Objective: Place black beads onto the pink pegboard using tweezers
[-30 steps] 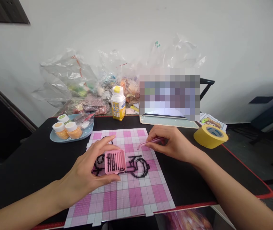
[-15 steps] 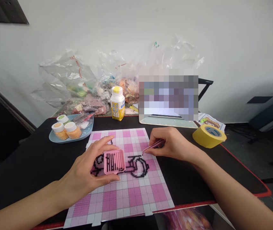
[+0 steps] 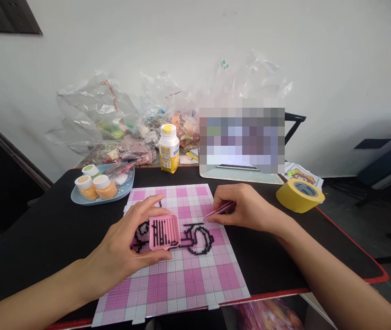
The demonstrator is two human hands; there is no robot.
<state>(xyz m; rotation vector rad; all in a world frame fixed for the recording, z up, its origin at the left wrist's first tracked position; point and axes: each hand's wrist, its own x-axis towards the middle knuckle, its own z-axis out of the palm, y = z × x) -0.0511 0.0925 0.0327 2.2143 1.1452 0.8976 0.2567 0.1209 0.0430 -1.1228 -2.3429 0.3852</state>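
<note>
My left hand [image 3: 132, 233] grips a small pink ridged tray [image 3: 173, 227] between thumb and fingers, above the pegboard. Rows of black beads [image 3: 160, 233] lie in the tray's grooves, mostly on its left side. In my right hand [image 3: 241, 206] are pink tweezers [image 3: 219, 210], closed in a pinch, with the tips at the board just above a black bead outline [image 3: 211, 240]. Whether a bead sits between the tips is too small to tell. The pink-and-white checked pegboard [image 3: 188, 284] lies under both hands; my left hand and the tray hide part of its black pattern.
A blue plate [image 3: 127, 188] with small bead jars [image 3: 102, 187] stands at left. Behind are a yellow-and-white bottle [image 3: 169, 149], plastic bags [image 3: 113, 110] and a blurred screen [image 3: 243, 137]. A yellow tape roll [image 3: 300, 196] sits right on the black mat [image 3: 260, 270].
My right hand has brought the tweezers' tips down and slightly right, to the board beside the end of the black bead line. The left hand with the tray has stayed almost still.
</note>
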